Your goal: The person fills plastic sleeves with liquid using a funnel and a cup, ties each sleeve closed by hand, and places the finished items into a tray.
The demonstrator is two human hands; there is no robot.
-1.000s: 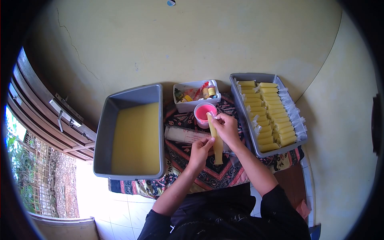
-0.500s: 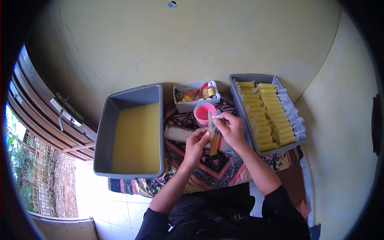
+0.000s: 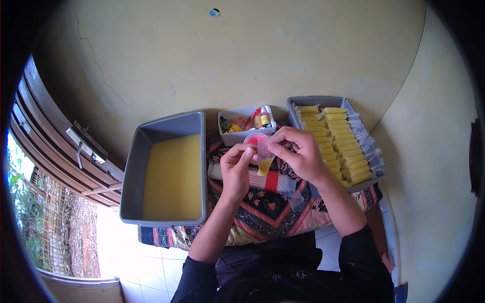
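Over the middle of the cloth, a small clear plastic bag (image 3: pixel 264 165) hangs with yellow liquid in its lower end. My left hand (image 3: pixel 236 169) pinches the bag's left edge between thumb and fingers. On its other side, my right hand (image 3: pixel 302 154) is closed on the upper right part of the plastic. Just behind the bag stands a tub (image 3: pixel 251 143) with pink-red contents, partly covered by my hands. A clear packet with a red band (image 3: pixel 272 181) lies on the cloth beneath.
A big grey basin (image 3: pixel 129 187) of yellow liquid stands left. To the right, a grey tray (image 3: pixel 331 99) holds rows of filled yellow bags. A white box (image 3: pixel 237 138) with small bottles sits at the back. The patterned cloth (image 3: pixel 273 212) covers the table; a door (image 3: pixel 70 146) is far left.
Both hands have turned the bag from a long upright strip into a shorter, tilted shape with its liquid low. My hands have risen slightly, and the red-banded packet shows more.
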